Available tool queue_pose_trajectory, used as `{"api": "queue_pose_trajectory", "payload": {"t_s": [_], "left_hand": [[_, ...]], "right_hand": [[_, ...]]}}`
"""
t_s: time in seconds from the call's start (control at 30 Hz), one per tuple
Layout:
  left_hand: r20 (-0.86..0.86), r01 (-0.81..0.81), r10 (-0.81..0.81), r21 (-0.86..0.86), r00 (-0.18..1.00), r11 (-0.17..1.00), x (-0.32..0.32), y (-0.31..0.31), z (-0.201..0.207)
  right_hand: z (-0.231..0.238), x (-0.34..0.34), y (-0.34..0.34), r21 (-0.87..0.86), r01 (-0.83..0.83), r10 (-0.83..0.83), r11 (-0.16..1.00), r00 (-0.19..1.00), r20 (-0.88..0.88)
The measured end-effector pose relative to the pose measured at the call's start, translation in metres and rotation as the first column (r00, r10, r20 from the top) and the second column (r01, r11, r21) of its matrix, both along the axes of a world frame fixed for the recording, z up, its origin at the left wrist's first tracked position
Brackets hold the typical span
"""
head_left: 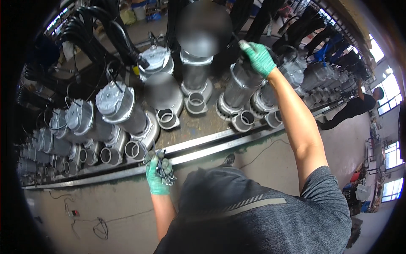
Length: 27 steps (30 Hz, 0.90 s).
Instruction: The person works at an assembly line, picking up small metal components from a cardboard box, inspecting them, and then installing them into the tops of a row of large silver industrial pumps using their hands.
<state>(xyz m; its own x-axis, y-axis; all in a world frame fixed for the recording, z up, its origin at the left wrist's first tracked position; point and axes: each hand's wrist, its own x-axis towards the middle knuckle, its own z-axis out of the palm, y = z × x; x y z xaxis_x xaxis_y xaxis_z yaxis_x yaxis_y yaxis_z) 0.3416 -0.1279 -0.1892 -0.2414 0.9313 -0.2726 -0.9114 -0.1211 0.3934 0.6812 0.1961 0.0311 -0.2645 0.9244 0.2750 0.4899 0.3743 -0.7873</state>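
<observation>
Green-gloved left hand (157, 180) – fingers closed around a clump of small silvery metal parts (165, 172) near a long pale metal rail (190, 156); green-gloved right hand (259, 58) – fingers bent by the top of a grey cylindrical metal pump (242, 88), can't tell if gripping

Sm. bits (166, 174) in L hand (157, 180) indistinct

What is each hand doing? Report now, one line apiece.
Left hand: closed, holding a clump of small metal parts.
Right hand: by the top of a silver motor unit; open or gripping, cannot be told.
</observation>
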Motion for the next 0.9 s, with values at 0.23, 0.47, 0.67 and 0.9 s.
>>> {"api": "queue_pose_trajectory", "payload": {"t_s": [0.23, 0.47, 0.67, 0.9], "left_hand": [[0.012, 0.036, -0.035, -0.064, 0.999, 0.997, 0.001, -0.006, -0.002], [-0.06, 0.034, -0.042, -0.125, 0.997, 0.992, 0.003, -0.016, 0.009], [-0.024, 0.077, -0.078, -0.049, 0.997, 0.996, -0.001, -0.023, 0.009], [-0.064, 0.078, -0.078, -0.008, 0.995, 0.997, -0.014, -0.061, -0.005]], "right_hand": [[-0.034, -0.038, 0.008, 0.468, 0.515, -0.648, 0.719, 0.74, 0.181], [-0.022, -0.03, 0.003, 0.307, 0.387, -0.447, 0.869, 0.882, 0.153], [0.051, -0.016, -0.037, 0.345, 0.285, -0.448, 0.894, 0.576, 0.684], [0.146, -0.072, -0.194, -0.211, -0.503, 0.545, 0.838, 0.772, 0.327]]}}
